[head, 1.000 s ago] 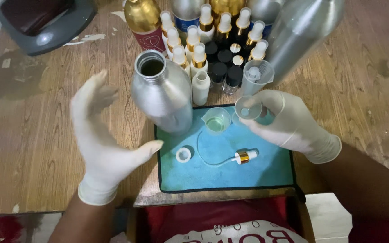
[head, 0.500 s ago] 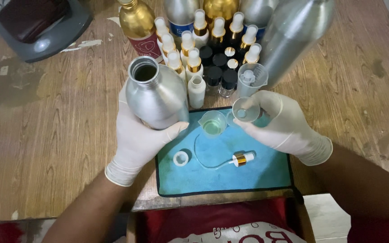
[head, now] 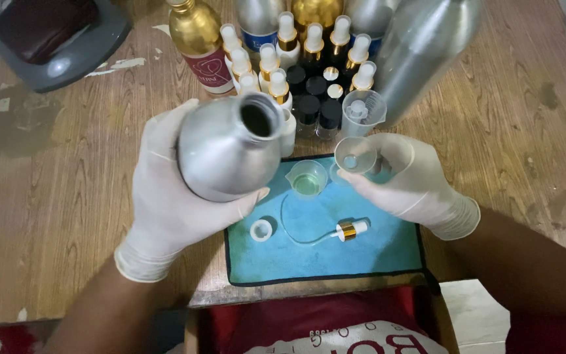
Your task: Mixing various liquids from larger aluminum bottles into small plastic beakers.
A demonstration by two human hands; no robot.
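Two gloved hands are busy: your left hand (head: 171,196) wraps around a silver metal bottle (head: 227,154), tilted with its open mouth toward one o'clock. Your right hand (head: 407,180) pinches a small clear funnel (head: 356,156). A clear cup (head: 307,178) sits between them on the blue mat (head: 375,255); small spray bottles (head: 296,65) cluster at twelve o'clock.

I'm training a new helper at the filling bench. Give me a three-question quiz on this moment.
1. True or false: the silver bottle in the left hand is capped.
2. What does the right hand hold? A) small clear funnel B) black cap C) gold bottle
3. Which mat item has a gold collar?

Key: 1 false, its mouth is open; 2 A, the funnel; 3 the spray pump.
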